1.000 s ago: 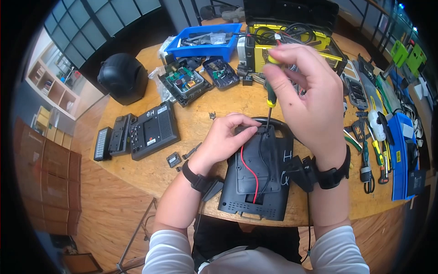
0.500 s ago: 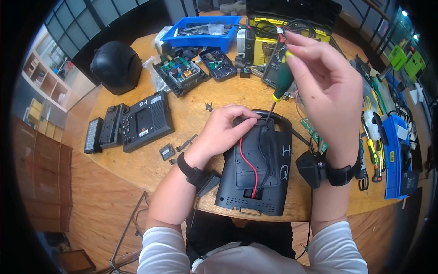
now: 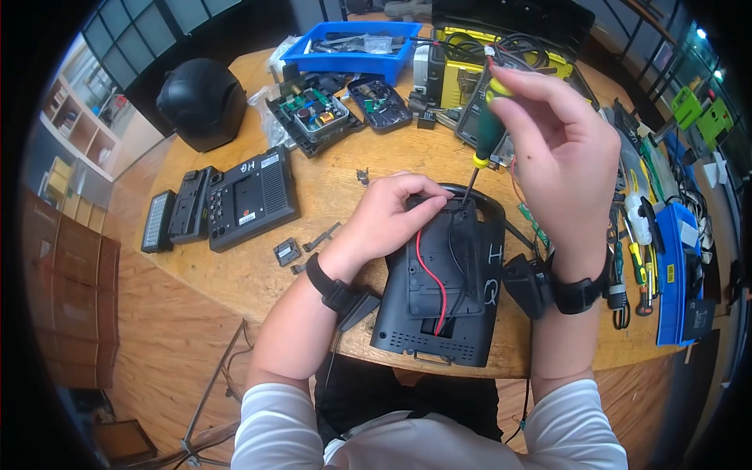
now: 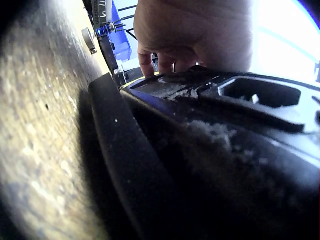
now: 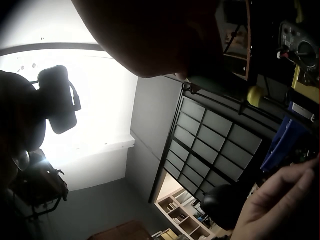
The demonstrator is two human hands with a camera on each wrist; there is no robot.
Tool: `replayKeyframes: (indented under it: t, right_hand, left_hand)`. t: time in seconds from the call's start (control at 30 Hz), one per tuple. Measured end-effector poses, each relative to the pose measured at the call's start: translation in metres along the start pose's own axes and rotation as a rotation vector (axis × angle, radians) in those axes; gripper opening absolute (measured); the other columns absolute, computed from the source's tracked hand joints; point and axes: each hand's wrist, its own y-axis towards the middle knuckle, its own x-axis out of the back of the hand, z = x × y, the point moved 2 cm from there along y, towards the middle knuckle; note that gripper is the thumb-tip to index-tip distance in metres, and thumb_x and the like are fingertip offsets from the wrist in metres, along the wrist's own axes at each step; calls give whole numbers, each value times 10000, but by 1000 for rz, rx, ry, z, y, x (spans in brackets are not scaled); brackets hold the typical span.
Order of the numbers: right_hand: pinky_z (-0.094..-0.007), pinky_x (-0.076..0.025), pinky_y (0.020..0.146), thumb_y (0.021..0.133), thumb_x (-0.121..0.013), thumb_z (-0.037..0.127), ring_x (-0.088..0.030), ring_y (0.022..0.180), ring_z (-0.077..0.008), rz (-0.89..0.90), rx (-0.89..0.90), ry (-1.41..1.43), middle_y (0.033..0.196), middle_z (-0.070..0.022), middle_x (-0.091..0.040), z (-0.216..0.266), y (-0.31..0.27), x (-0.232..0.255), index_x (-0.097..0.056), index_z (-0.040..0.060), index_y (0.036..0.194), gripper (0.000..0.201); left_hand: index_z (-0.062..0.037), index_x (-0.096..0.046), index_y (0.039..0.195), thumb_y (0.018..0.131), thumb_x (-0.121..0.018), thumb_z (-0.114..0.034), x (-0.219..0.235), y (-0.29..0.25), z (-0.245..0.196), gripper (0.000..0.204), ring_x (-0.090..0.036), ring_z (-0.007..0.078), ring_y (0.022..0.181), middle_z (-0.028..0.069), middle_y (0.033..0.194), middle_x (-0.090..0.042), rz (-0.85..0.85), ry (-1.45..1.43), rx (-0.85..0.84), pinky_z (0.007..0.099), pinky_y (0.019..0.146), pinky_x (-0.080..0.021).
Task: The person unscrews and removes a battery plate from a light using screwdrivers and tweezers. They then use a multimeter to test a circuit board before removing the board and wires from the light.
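A black plastic housing [image 3: 479,346] marked "HQ" lies at the table's front edge, back side up, with a handle at its far end. On it is a black plate [image 3: 421,296], crossed by a red wire [image 3: 441,291] and a black one. My left hand [image 3: 388,218] grips the plate's far end, thumb and index finger close together. In the left wrist view its fingers reach down past the housing's edge. Above, my right hand [image 3: 562,137] pinches the top of a green and yellow screwdriver [image 3: 489,135]. The screwdriver leans right, its tip at the plate's far right corner.
Opened electronic units [image 3: 317,117] and a blue bin [image 3: 301,53] stand at the back. An "HQ" marked device [image 3: 254,200] and small black parts [image 3: 287,251] lie left. Behind the right hand are a multimeter and a yellow toolbox [image 3: 458,82]; hand tools [image 3: 636,262] lie right.
My right hand has shifted right, and the screwdriver leans further that way while its tip stays at the plate's corner. The left hand keeps its place. The head view has shifted slightly.
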Motion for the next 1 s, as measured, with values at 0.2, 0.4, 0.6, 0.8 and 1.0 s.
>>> replayKeyframes:
  t: [0.2, 0.4, 0.6, 0.8, 1.0]
  right_hand:
    - [-258, -536, 897, 929, -719, -34, -666, 1014, -113, -161, 120, -182, 1195, -107, -714, 5, 4, -6, -685, -43, 995, 75]
    - [-241, -522, 869, 908, -774, 2, -672, 971, -115, -105, 20, 171, 1056, -75, -698, -1, 5, -5, -663, -31, 948, 123]
    - [-259, -517, 923, 1013, -628, 9, -684, 1028, -139, -100, -52, -179, 1235, -142, -709, 9, -2, -1, -687, -37, 1005, 75]
    - [-253, -527, 881, 987, -663, 16, -695, 1004, -159, -23, 18, 66, 1177, -100, -731, 4, 3, 5, -718, -51, 1119, 158]
    - [-258, -531, 859, 933, -726, 21, -679, 956, -136, -88, 56, -343, 1095, -88, -731, 15, 2, 11, -717, -35, 1104, 181]
  left_hand:
    - [-2, -772, 1071, 966, -721, -147, 0, 0, 0, 186, -696, 163, 997, 108, 1027, -763, -4, 6, -7, 308, 913, -523]
    - [-4, -771, 1069, 966, -716, -147, 1, 0, 0, 185, -696, 163, 996, 108, 1029, -763, -2, 24, -11, 310, 917, -521]
    - [-4, -771, 1069, 967, -714, -149, 0, 0, -1, 187, -696, 161, 992, 106, 1026, -765, 2, 6, 0, 310, 913, -522]
    - [-3, -770, 1076, 969, -713, -152, 1, 0, 0, 192, -695, 158, 983, 102, 1022, -763, -2, 15, -3, 307, 906, -523]
    - [-2, -768, 1074, 969, -711, -152, 0, 0, 1, 192, -696, 161, 977, 103, 1018, -762, 2, 8, -8, 306, 903, -523]
